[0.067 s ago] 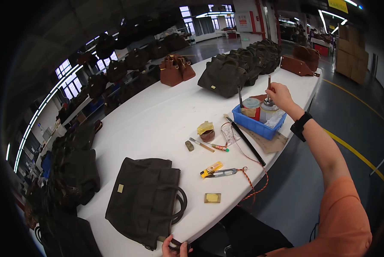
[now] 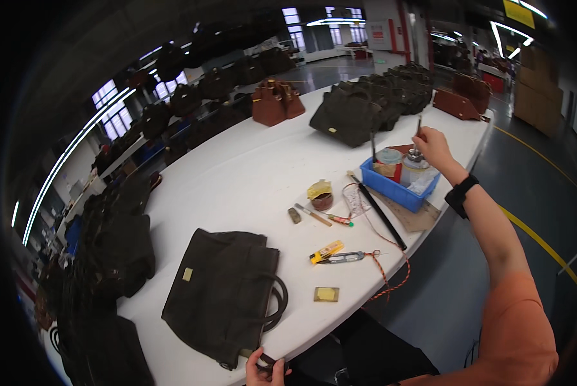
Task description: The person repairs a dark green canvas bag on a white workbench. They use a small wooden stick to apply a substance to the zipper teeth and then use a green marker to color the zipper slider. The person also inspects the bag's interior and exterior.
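A dark olive handbag (image 2: 221,296) with a small gold plate lies on the white table, its handles (image 2: 279,305) toward my right. At its lower corner my left hand (image 2: 266,370) is closed on a dark strap (image 2: 269,365). My right hand (image 2: 434,148) reaches far out and pinches a thin upright stick-like handle (image 2: 419,123) above a jar with a metal top (image 2: 416,162). The handle's lower end is hidden in the jar. That jar stands in a blue plastic basket (image 2: 391,186) beside a red container with a pale lid (image 2: 389,156).
Between bag and basket lie a yellow box (image 2: 327,251), thread snips (image 2: 346,257) on an orange cord, a black rod (image 2: 382,219), a brown jar (image 2: 322,201) and a small yellow block (image 2: 326,294). Dark bags (image 2: 346,116) and brown bags (image 2: 269,106) stand farther back.
The whole view has shifted slightly, so things sit a little farther right. Both hands keep their grips, with no clear movement relative to the bag or the basket.
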`<move>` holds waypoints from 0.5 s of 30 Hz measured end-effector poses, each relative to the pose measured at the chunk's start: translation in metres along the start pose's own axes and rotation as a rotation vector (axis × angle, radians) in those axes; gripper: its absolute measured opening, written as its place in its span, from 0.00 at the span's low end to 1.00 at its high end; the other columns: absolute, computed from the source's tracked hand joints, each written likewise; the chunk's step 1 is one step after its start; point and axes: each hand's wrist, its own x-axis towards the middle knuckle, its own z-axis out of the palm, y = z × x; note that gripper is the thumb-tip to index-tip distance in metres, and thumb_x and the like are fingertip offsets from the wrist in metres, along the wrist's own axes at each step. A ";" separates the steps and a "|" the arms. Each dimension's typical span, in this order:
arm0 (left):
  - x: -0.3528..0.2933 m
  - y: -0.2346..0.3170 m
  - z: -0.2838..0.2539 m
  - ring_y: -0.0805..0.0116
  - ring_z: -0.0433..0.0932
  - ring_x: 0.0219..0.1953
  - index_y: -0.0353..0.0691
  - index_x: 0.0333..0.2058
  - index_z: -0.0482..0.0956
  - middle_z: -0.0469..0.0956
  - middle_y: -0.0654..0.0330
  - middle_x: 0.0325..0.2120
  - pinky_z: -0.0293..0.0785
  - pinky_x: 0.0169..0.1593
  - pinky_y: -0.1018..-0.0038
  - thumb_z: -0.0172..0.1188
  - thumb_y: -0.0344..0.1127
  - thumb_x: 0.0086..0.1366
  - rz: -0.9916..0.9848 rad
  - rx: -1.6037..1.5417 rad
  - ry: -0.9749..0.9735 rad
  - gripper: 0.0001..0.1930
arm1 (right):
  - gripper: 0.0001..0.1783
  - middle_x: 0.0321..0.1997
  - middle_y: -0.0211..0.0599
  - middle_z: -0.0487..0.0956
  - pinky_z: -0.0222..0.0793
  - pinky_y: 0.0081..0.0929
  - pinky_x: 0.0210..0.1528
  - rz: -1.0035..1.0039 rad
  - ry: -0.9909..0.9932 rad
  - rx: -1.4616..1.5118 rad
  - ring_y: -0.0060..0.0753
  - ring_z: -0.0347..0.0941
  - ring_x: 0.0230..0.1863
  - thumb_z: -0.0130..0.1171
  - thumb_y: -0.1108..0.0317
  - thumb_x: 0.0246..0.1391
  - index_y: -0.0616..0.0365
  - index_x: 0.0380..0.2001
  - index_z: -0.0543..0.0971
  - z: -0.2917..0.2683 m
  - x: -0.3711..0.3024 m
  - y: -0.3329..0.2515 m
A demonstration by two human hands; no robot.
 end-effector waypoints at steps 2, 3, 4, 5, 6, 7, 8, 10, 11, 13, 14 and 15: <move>0.001 0.000 0.005 0.76 0.77 0.33 0.36 0.57 0.70 0.75 0.61 0.34 0.81 0.35 0.78 0.60 0.20 0.64 0.016 -0.051 -0.003 0.22 | 0.09 0.29 0.51 0.81 0.73 0.41 0.36 -0.036 0.011 0.011 0.54 0.79 0.33 0.62 0.68 0.52 0.64 0.31 0.79 -0.003 -0.002 0.017; 0.002 -0.002 0.004 0.77 0.76 0.32 0.37 0.56 0.70 0.74 0.62 0.33 0.81 0.35 0.78 0.61 0.20 0.64 0.035 -0.017 -0.002 0.22 | 0.09 0.28 0.51 0.80 0.72 0.40 0.35 -0.023 -0.013 -0.015 0.53 0.79 0.33 0.62 0.68 0.52 0.64 0.30 0.78 -0.004 -0.001 0.020; 0.002 -0.002 0.005 0.78 0.76 0.31 0.37 0.56 0.71 0.74 0.63 0.31 0.80 0.35 0.79 0.61 0.20 0.63 0.051 -0.039 -0.001 0.22 | 0.09 0.28 0.51 0.80 0.72 0.41 0.35 0.010 -0.007 0.003 0.52 0.78 0.32 0.62 0.68 0.53 0.64 0.30 0.77 -0.007 0.000 0.022; 0.003 -0.003 0.006 0.78 0.76 0.30 0.37 0.56 0.71 0.74 0.64 0.30 0.80 0.34 0.80 0.61 0.21 0.63 0.067 -0.065 -0.012 0.22 | 0.09 0.28 0.49 0.80 0.72 0.38 0.34 -0.008 0.040 -0.024 0.48 0.79 0.32 0.62 0.68 0.54 0.64 0.31 0.77 -0.011 0.002 0.029; 0.004 -0.006 0.005 0.79 0.75 0.29 0.37 0.56 0.71 0.74 0.64 0.29 0.78 0.33 0.80 0.62 0.21 0.63 0.069 -0.094 -0.007 0.22 | 0.09 0.27 0.47 0.80 0.72 0.35 0.34 0.008 0.074 0.031 0.43 0.79 0.31 0.61 0.68 0.56 0.64 0.32 0.77 -0.011 0.000 0.018; 0.003 -0.005 0.004 0.79 0.75 0.28 0.37 0.56 0.71 0.74 0.64 0.29 0.78 0.33 0.81 0.62 0.22 0.63 0.072 -0.120 0.004 0.22 | 0.09 0.27 0.45 0.80 0.71 0.33 0.33 0.028 0.105 0.085 0.38 0.79 0.29 0.61 0.68 0.57 0.65 0.32 0.77 -0.012 -0.003 0.006; 0.002 -0.002 0.003 0.80 0.75 0.28 0.37 0.56 0.71 0.74 0.65 0.28 0.78 0.33 0.81 0.62 0.22 0.64 0.071 -0.147 0.006 0.22 | 0.09 0.26 0.42 0.80 0.71 0.30 0.32 -0.011 0.118 0.145 0.32 0.77 0.28 0.60 0.69 0.58 0.65 0.33 0.77 -0.010 -0.008 -0.005; 0.001 -0.002 0.001 0.78 0.75 0.26 0.37 0.56 0.72 0.75 0.64 0.26 0.76 0.32 0.81 0.62 0.21 0.63 0.088 -0.150 0.026 0.22 | 0.08 0.26 0.36 0.79 0.69 0.24 0.30 -0.077 0.095 0.250 0.23 0.74 0.27 0.59 0.69 0.60 0.65 0.34 0.77 -0.012 -0.022 -0.037; 0.002 -0.005 -0.001 0.77 0.76 0.29 0.36 0.56 0.71 0.77 0.62 0.29 0.79 0.34 0.79 0.62 0.21 0.63 0.064 -0.112 0.013 0.22 | 0.08 0.26 0.33 0.78 0.67 0.21 0.29 -0.098 0.056 0.294 0.20 0.72 0.28 0.58 0.69 0.61 0.65 0.35 0.76 -0.011 -0.035 -0.064; 0.004 -0.006 -0.007 0.76 0.79 0.34 0.35 0.56 0.70 0.79 0.57 0.36 0.84 0.37 0.76 0.62 0.20 0.62 0.015 -0.032 -0.026 0.23 | 0.08 0.28 0.30 0.78 0.66 0.17 0.29 0.003 -0.110 0.534 0.17 0.72 0.29 0.58 0.68 0.62 0.64 0.36 0.76 -0.009 -0.066 -0.112; 0.003 -0.004 -0.007 0.77 0.79 0.33 0.34 0.55 0.71 0.79 0.58 0.33 0.83 0.37 0.77 0.64 0.21 0.62 0.008 -0.040 -0.008 0.23 | 0.08 0.28 0.29 0.78 0.65 0.15 0.28 0.058 -0.197 0.644 0.16 0.72 0.29 0.57 0.67 0.63 0.63 0.37 0.76 -0.010 -0.082 -0.137; 0.003 -0.003 -0.008 0.78 0.79 0.32 0.35 0.55 0.71 0.79 0.59 0.33 0.83 0.36 0.78 0.64 0.22 0.62 0.025 -0.023 -0.005 0.23 | 0.08 0.30 0.26 0.78 0.64 0.12 0.28 0.041 -0.253 0.682 0.15 0.73 0.31 0.57 0.67 0.63 0.62 0.39 0.76 -0.009 -0.100 -0.161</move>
